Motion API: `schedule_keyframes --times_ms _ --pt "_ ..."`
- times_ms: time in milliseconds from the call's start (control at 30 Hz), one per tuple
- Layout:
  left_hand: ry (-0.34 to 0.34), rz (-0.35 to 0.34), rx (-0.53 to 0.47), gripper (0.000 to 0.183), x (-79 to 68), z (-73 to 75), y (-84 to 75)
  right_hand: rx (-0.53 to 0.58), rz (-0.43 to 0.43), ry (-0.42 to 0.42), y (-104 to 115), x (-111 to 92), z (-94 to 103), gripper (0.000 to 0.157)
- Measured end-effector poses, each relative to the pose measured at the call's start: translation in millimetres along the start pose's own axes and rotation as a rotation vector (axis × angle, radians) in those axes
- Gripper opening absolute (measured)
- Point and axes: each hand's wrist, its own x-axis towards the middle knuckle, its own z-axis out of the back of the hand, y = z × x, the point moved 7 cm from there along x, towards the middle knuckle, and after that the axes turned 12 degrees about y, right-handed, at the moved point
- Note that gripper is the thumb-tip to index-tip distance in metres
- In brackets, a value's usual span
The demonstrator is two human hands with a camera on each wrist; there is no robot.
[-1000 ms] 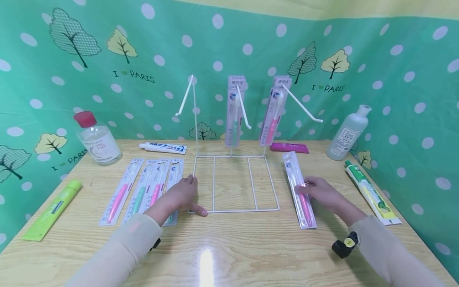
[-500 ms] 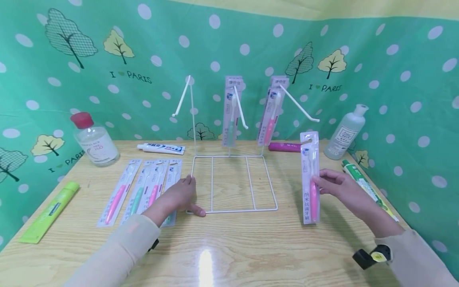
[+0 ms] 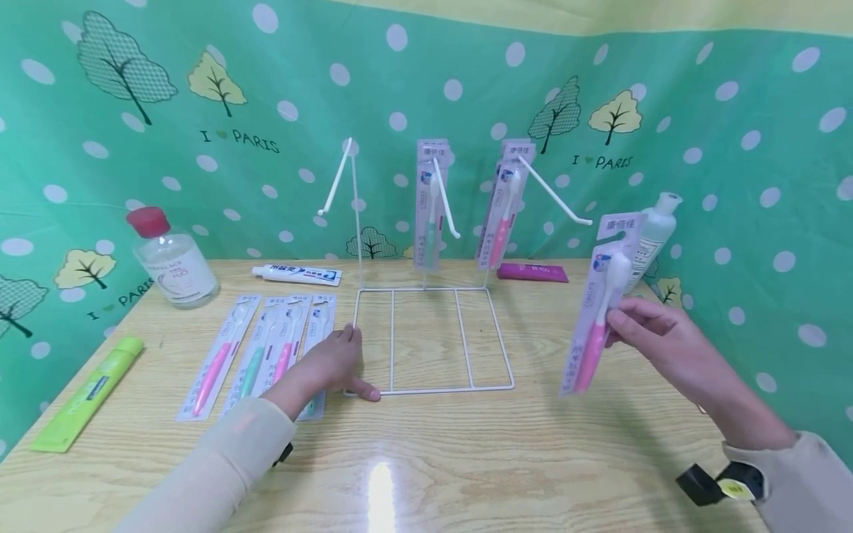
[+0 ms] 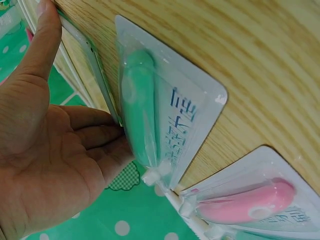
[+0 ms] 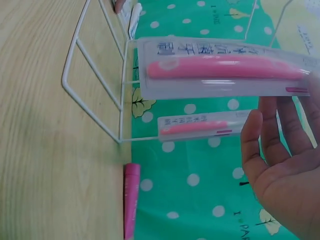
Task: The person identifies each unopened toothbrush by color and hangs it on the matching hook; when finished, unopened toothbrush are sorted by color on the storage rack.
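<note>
My right hand (image 3: 666, 340) pinches a packaged toothbrush (image 3: 592, 348) with a pink handle by its edge, above the table right of the white wire rack (image 3: 426, 391). In the right wrist view, the pack (image 5: 220, 67) lies across with its pink handle towards the rack. My left hand (image 3: 336, 361) rests on the front left corner of the rack's base, thumb along the front wire and fingers at the side wire. Packaged toothbrushes hang on the middle hook (image 3: 445, 194) and right hook (image 3: 553, 192); the left hook (image 3: 336, 178) carries none.
Several packaged toothbrushes (image 3: 216, 370) lie left of the rack, partly behind my left arm. Around them are a green tube (image 3: 89, 392), a red-capped bottle (image 3: 175, 259) and a white toothpaste tube (image 3: 300, 275). A magenta tube (image 3: 533, 272) and pale bottle (image 3: 656, 229) stand towards the right.
My right hand has lifted the pink toothbrush pack from the table, raising it upright and moving it right, now in front of the pale bottle. My left hand has stayed on the rack.
</note>
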Motion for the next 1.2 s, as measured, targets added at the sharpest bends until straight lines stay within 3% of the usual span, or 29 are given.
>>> schedule_keyframes --times_ms 167,433,533,800,1200 --pt "-0.003 -0.005 0.016 0.125 0.7 0.0 0.4 0.019 0.07 0.01 12 8 -2.0 0.025" --pt "0.001 -0.002 0.019 0.125 0.3 0.6 -0.2 0.035 0.034 -0.014 11 24 -1.5 0.024" --pt "0.002 -0.002 0.023 0.124 0.3 0.9 -0.3 0.008 0.002 -0.011 8 30 -2.5 0.026" --pt "0.005 0.001 0.038 0.123 -0.2 1.0 -1.4 -0.087 -0.205 -0.063 -11 47 3.2 0.037" --pt "0.013 0.005 0.001 0.124 0.8 -1.4 1.1 0.027 -0.231 -0.101 -28 94 11.2 0.05"
